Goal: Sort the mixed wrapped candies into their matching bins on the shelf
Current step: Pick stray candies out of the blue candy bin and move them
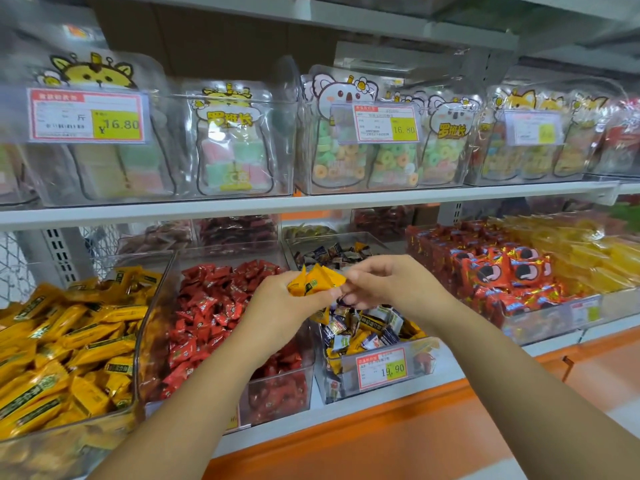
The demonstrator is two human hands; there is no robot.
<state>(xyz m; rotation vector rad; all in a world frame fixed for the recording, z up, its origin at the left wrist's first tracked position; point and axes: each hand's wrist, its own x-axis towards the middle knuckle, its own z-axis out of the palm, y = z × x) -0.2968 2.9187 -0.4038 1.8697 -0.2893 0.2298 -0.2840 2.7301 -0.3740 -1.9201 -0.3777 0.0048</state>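
I read the left hand (277, 306) grip curled round yellow candies (317, 281) over the mixed bin (429, 362); the right hand (381, 282) grip pinches their edge.

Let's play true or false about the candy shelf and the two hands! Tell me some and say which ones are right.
1. The left hand holds yellow candies. True.
2. The red candy bin sits right of the mixed bin. False: it sits left of it.
3. The mixed bin's price tag reads 19.90. True.
4. The right hand reaches into the red candy bin. False: it pinches the yellow candies above the mixed bin.
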